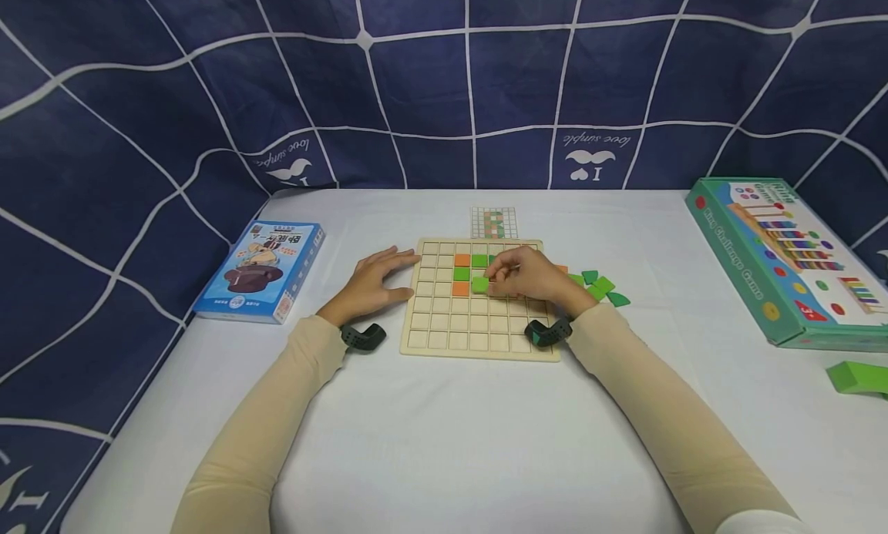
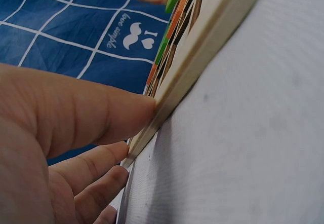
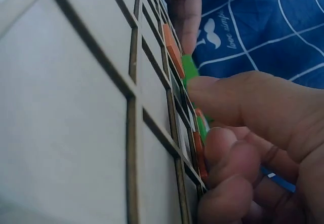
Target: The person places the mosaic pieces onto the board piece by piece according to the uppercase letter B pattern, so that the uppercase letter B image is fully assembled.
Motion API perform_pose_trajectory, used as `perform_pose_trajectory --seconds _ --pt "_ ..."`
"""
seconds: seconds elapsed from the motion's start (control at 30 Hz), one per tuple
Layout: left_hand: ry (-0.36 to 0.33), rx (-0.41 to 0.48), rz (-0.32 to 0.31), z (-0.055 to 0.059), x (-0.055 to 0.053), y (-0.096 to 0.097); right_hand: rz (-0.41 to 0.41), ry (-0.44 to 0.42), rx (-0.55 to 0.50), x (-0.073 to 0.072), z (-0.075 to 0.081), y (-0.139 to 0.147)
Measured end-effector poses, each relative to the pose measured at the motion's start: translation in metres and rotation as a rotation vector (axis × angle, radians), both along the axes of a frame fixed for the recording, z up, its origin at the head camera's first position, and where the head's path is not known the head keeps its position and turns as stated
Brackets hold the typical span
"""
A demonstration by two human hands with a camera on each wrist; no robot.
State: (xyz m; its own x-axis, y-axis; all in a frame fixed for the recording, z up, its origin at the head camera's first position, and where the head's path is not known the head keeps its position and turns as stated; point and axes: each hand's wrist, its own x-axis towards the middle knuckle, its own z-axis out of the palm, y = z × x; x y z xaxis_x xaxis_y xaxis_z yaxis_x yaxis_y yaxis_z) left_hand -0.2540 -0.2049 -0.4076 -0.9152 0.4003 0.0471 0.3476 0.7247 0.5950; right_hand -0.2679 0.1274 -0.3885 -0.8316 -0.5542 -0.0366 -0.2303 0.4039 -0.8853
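A wooden grid board (image 1: 458, 341) lies on the white table. Orange and green square tiles fill some of its upper cells, among them an orange tile (image 1: 461, 289) and a green tile (image 1: 461, 273). My right hand (image 1: 523, 276) pinches a light green square tile (image 1: 480, 285) between thumb and fingers, close over the cell right of the lower orange tile. In the right wrist view the thumb partly covers that tile. My left hand (image 1: 375, 283) rests at the board's left edge, fingers extended; thumb and fingertips touch the rim in the left wrist view.
Beyond the board lies a small printed pattern card (image 1: 494, 223). Several loose green pieces (image 1: 602, 286) are scattered right of the board. A blue game box (image 1: 260, 272) stands left, a green game box (image 1: 798, 264) right, with a green block (image 1: 859, 377) nearer.
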Motion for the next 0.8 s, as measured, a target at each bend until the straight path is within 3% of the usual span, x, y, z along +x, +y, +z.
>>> perform_pose_trajectory --seconds 0.37,0.63,0.8 --pt "-0.001 -0.001 0.003 -0.0007 -0.001 0.0001 0.016 0.087 0.09 0.0026 0.0004 -0.0027" --pt "0.001 0.002 0.007 -0.0015 -0.0022 0.0009 0.02 0.096 0.093 0.0026 0.0014 -0.0029" --pt "-0.004 -0.001 0.012 -0.0009 -0.0008 0.0012 0.027 0.054 0.064 0.0033 0.0025 -0.002"
